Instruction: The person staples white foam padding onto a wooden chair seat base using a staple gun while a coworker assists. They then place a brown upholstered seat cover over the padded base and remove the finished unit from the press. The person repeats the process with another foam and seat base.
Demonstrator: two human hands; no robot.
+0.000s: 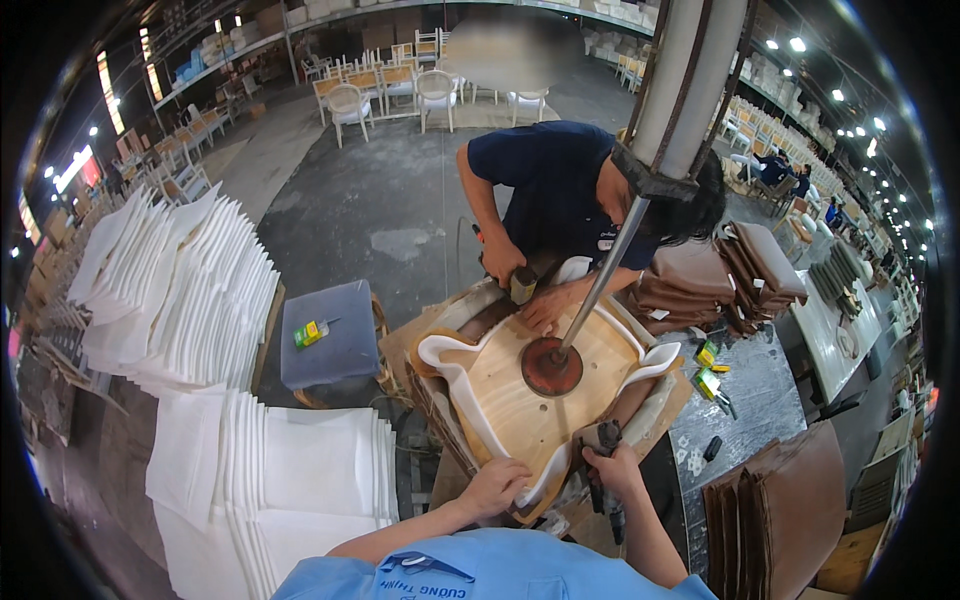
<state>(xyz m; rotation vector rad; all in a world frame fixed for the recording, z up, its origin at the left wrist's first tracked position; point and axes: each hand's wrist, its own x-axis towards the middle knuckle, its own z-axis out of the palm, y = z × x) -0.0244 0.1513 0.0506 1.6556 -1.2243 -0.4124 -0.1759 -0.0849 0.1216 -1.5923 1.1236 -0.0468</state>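
We hold the right hand (617,470) closed around a pneumatic staple gun (606,437), forearm angled up from the lower edge. We rest the left hand (497,487) palm down at the near edge of the wooden seat panel (500,375); whether its fingers grip, we cannot tell. Dark lettering crosses our light-blue shirt (510,565). The gun lies beside the panel's near-right edge, head away from us, long axis running roughly fore-and-aft.

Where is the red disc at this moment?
In the head view, slightly right of centre: the red disc is over the wooden panel, at the metal rod's lower end.
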